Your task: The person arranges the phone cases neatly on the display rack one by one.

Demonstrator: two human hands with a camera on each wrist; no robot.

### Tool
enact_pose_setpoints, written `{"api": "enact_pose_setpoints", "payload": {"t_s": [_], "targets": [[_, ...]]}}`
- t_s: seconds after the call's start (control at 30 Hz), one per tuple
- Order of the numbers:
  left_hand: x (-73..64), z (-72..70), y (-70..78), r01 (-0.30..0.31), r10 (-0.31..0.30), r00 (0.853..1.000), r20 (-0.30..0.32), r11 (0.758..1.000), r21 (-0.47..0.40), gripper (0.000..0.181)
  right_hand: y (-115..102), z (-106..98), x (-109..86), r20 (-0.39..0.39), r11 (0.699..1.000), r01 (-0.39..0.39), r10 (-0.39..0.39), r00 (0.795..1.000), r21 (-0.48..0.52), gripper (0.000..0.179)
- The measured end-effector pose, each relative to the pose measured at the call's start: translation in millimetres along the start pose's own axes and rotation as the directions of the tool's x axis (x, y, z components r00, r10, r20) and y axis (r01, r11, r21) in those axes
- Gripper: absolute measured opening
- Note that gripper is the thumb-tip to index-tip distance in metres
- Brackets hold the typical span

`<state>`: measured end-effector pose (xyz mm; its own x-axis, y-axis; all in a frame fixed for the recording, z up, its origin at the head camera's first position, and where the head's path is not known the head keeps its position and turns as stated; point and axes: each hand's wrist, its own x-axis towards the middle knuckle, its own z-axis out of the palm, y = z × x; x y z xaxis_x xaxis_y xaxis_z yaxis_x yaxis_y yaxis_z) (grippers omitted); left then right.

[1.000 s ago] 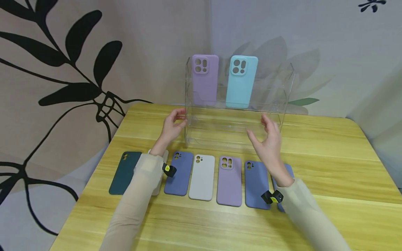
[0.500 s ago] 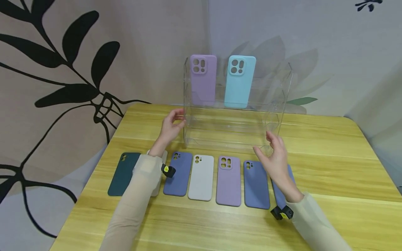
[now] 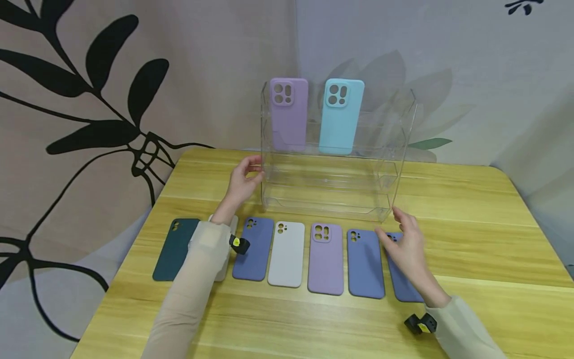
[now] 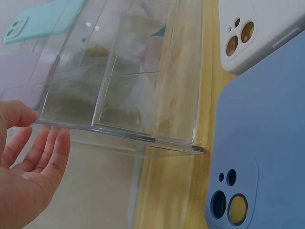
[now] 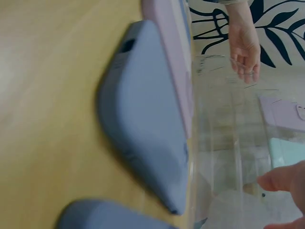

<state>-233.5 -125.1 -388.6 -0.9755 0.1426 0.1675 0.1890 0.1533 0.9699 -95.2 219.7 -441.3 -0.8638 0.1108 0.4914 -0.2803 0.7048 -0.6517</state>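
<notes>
A clear plastic display stand (image 3: 329, 194) with stepped tiers stands on the table. On its upper tier lean a purple phone case (image 3: 289, 114) and a light-blue phone case (image 3: 342, 117). My left hand (image 3: 244, 179) holds the stand's left edge, its thumb and fingers at the side panel (image 4: 143, 136). My right hand (image 3: 409, 244) is off the stand's front right corner, thumb and fingers apart, holding nothing. Just under it lies a blue phone case (image 3: 401, 279), partly covered by the hand. Another blue phone case (image 3: 365, 269) lies to its left.
Along the row in front lie a purple phone case (image 3: 326, 264), a white phone case (image 3: 286, 259), a blue phone case (image 3: 253, 254) and a dark green phone case (image 3: 172, 254). My left sleeve (image 3: 193, 279) mostly hides a pale case. A patterned wall is behind.
My right hand has drawn back from the stand's right front, toward me and to the right, above the rightmost blue phone case. My left hand stays at the stand's left edge.
</notes>
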Motion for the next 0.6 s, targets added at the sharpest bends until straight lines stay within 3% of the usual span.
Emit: {"api": "enact_pose_setpoints", "payload": {"t_s": [0.13,0.4,0.6], "targets": [[-0.2,0.0,0.5,0.0,0.0,1.0,0.0,1.0,-0.004,0.039,8.4,-3.9,-6.1,0.022,0.999,-0.018,0.019,1.0,-0.028,0.059],[-0.9,0.4,1.6,-0.011,0.011,1.0,0.002,1.0,0.004,0.039,18.1,-15.4,-13.4,0.117,0.986,-0.118,0.132,0.984,-0.12,0.062],[-1.0,-0.1,1.2,-0.022,0.022,1.0,0.009,1.0,0.012,0.039,24.1,-19.8,-17.4,0.16,0.974,-0.132,0.163,0.974,-0.186,0.069]]}}
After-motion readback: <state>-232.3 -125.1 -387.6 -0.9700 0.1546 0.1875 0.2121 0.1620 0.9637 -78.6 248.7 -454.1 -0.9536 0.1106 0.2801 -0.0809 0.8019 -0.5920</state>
